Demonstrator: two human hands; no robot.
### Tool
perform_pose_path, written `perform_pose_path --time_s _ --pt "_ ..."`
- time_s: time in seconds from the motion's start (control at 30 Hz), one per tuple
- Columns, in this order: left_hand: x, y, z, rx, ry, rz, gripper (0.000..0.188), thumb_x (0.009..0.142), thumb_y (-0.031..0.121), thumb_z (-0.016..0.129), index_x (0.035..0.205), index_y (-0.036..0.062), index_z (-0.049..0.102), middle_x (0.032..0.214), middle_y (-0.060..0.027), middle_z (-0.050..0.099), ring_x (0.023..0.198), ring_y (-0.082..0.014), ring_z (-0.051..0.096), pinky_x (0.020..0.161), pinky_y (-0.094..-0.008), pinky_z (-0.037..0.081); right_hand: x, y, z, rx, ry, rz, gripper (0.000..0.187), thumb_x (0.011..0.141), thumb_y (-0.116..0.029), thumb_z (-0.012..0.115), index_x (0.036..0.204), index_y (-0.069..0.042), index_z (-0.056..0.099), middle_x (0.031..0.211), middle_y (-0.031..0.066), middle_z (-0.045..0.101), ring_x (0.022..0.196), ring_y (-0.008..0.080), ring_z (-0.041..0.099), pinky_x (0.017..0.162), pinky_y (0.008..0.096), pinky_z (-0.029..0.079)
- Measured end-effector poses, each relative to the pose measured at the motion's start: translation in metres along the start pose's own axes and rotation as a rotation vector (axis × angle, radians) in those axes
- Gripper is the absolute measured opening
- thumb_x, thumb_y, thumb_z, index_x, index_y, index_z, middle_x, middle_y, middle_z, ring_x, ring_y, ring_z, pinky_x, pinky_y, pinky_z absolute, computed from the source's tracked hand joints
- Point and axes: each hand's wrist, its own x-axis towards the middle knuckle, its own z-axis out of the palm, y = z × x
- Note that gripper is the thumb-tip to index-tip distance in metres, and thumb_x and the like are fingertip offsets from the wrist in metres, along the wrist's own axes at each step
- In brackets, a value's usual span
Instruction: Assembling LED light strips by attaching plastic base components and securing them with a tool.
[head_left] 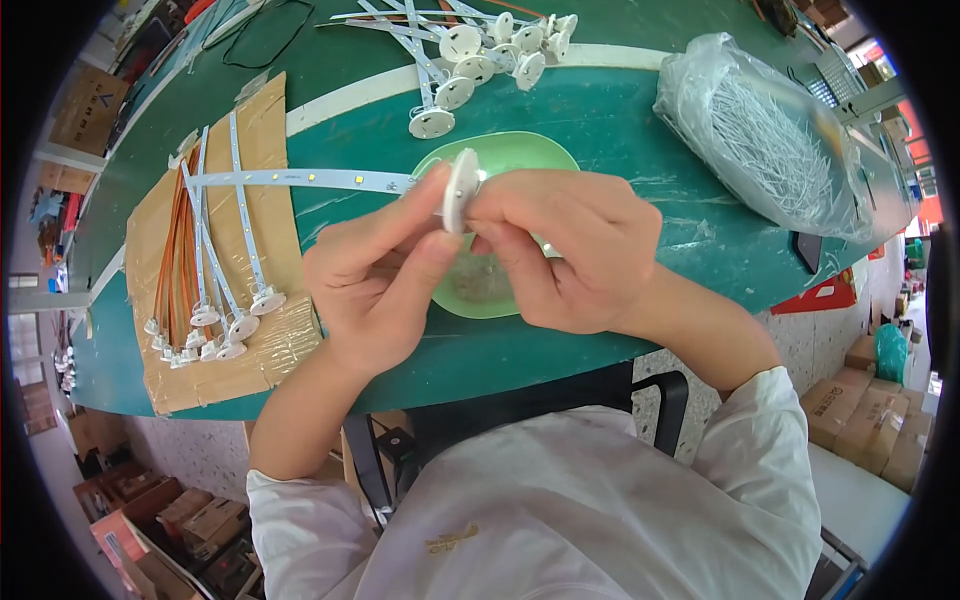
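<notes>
My left hand (365, 285) pinches a white round disc (461, 190) between thumb and fingers, so the disc stands on edge. From it a white LED strip (310, 179) with small yellow chips reaches out to the left. My right hand (585, 245) is closed in a pinch against the disc's right face. Whatever lies between those fingertips is hidden. Just beneath both hands sits a light green bowl (545, 148), partly covered by them.
At left, cardboard (262, 130) bears LED strips and orange wires with white ends. Several disc-ended strips (455, 92) are piled at the back. A clear plastic bag (690, 85) of thin white pieces (770, 150) lies at right on the green table (620, 120). A chair armrest (672, 410) is nearby.
</notes>
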Motion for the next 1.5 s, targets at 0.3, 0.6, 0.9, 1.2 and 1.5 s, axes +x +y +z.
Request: perform_pose_path --time_s 0.3,0.6,0.9,1.2,1.5 --pt "-0.004 -0.006 0.006 -0.306 0.035 -0.047 0.049 0.096 0.0 0.059 0.143 -0.006 0.044 0.127 -0.0207 0.063 0.116 -0.0241 0.061 0.099 -0.0397 0.05 0.003 0.002 0.0 -0.035 0.132 -0.128 0.017 0.078 0.006 0.073 0.093 0.001 0.07 0.082 0.0105 0.071 0.065 0.0214 0.069 0.06 0.0277 0.056" --pt "-0.009 -0.013 0.009 -0.52 -0.029 -0.03 0.05 0.098 -0.003 0.052 0.146 -0.0036 0.039 0.142 -0.026 0.049 0.13 -0.0352 0.051 0.109 -0.0501 0.042 -0.003 0.002 0.005 -0.066 0.163 -0.112 0.018 0.072 0.003 0.073 0.09 0.001 0.07 0.079 0.0113 0.07 0.063 0.0233 0.067 0.055 0.0291 0.055" --pt "-0.008 -0.015 -0.001 -0.43 -0.009 -0.058 0.05 0.099 -0.001 0.052 0.147 -0.0003 0.039 0.145 -0.0243 0.047 0.132 -0.0364 0.049 0.109 -0.0507 0.043 -0.007 0.009 0.014 -0.021 0.227 -0.061 0.018 0.073 0.0 0.075 0.09 -0.002 0.071 0.079 0.0105 0.07 0.062 0.0217 0.066 0.053 0.0283 0.054" --pt "-0.004 -0.014 -0.001 -0.494 -0.009 -0.046 0.047 0.099 0.0 0.052 0.145 -0.0026 0.041 0.142 -0.0233 0.051 0.129 -0.0337 0.053 0.107 -0.0502 0.045 -0.006 0.009 0.012 -0.043 0.205 -0.03 0.016 0.076 0.001 0.075 0.09 -0.003 0.069 0.079 0.0102 0.07 0.063 0.0219 0.067 0.053 0.0277 0.053" --pt "-0.008 -0.017 0.002 -0.459 0.039 -0.095 0.045 0.099 -0.001 0.052 0.143 -0.0044 0.042 0.136 -0.0235 0.055 0.124 -0.0309 0.056 0.106 -0.0485 0.047 -0.011 0.009 0.013 -0.07 0.17 -0.012 0.018 0.073 0.004 0.073 0.089 -0.003 0.068 0.08 0.0104 0.068 0.064 0.0238 0.066 0.054 0.0289 0.053"
